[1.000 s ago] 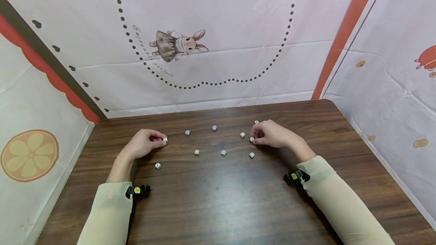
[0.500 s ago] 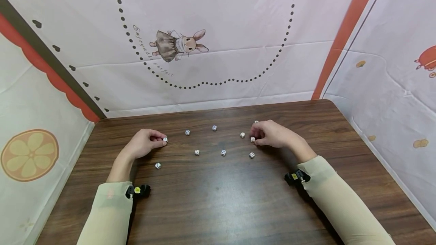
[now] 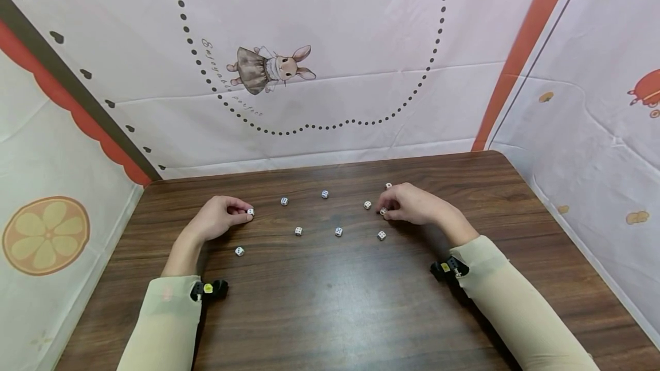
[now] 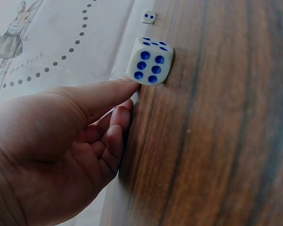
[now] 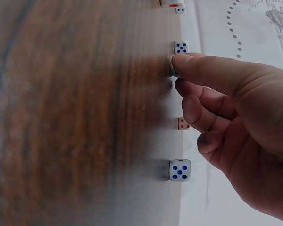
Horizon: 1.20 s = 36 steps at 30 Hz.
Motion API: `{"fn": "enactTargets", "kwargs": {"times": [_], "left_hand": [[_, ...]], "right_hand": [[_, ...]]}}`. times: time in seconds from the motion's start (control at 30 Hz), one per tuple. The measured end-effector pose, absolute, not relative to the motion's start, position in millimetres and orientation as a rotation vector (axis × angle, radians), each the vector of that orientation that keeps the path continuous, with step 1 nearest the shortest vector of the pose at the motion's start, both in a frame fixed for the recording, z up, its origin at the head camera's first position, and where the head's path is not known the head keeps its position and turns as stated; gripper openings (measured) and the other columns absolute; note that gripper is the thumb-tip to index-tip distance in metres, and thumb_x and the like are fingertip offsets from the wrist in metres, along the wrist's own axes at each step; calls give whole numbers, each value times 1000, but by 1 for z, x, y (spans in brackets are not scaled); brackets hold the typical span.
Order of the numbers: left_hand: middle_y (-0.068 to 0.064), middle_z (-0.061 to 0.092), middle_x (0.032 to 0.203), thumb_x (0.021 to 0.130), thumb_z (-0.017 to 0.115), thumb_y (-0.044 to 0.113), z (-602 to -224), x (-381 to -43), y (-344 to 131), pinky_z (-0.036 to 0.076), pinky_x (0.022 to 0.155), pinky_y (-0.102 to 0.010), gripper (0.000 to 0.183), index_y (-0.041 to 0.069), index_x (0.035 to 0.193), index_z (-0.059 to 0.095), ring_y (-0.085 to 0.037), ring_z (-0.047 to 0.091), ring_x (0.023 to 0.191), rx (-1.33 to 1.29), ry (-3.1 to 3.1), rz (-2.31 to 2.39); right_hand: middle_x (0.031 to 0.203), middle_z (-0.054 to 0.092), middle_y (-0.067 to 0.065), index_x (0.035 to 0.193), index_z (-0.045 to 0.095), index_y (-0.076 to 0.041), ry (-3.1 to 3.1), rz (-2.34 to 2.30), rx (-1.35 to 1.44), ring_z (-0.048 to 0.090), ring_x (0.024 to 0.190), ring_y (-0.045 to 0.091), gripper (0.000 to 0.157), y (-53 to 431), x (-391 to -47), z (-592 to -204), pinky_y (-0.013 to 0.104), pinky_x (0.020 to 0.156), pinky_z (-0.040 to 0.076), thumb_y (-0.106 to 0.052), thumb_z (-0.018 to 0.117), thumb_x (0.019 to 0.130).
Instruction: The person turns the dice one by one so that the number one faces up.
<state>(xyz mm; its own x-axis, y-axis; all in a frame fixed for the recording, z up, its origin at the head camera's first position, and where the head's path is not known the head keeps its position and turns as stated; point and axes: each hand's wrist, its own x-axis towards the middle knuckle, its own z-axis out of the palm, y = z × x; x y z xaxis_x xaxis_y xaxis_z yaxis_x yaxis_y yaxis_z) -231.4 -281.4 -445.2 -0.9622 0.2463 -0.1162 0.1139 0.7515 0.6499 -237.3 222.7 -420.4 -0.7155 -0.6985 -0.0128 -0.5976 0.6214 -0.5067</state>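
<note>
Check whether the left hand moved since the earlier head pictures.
No; the left hand shows no visible shift in any direction against the printed rabbit in the head view.

I'm looking into a screened-off recording booth, its wider room hidden from me. Printed cloth backdrops (image 3: 350, 27), one bearing a cartoon rabbit (image 3: 252, 71), wall three sides of a wood-grain table (image 3: 289, 314), and I spot wrist-worn cameras (image 3: 219, 289).

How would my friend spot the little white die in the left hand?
Find the dark brown wood-grain table, then the bare left hand over its far left part. It pinches a small white cubic die with blue dots. That grip sets it apart: the loose white cubic die below it in the head view is untouched.
</note>
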Motion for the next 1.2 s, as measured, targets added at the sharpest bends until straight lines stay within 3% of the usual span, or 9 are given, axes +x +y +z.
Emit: {"fn": "enactTargets", "kwargs": {"times": [0.37,0.63,1.2], "left_hand": [[-4,71,97,100,79,25,-445,-231,-281,50,78,-39,21,9,113,80,-22,61,87,283,2751,1002],[-4,71,97,100,79,25,-445,-231,-280,50,78,-39,21,9,113,80,-22,61,87,286,2753,1001],[-4,71,99,100,78,26,-444,-231,-280,50,79,-40,23,8,114,79,-22,62,88,272,2748,1000]], "right_hand": [[84,67,-10,101,73,-13,2663,-755,-992,62,78,8,5,222,-238,-421,33,73,53,-11,77,98],[87,71,-8,102,74,-12,2666,-806,-972,66,83,9,5,223,-238,-420,36,78,55,-13,78,98],[79,67,-8,98,77,-10,2634,-800,-912,60,73,10,7,226,-241,-423,32,69,50,-13,82,94]]}}
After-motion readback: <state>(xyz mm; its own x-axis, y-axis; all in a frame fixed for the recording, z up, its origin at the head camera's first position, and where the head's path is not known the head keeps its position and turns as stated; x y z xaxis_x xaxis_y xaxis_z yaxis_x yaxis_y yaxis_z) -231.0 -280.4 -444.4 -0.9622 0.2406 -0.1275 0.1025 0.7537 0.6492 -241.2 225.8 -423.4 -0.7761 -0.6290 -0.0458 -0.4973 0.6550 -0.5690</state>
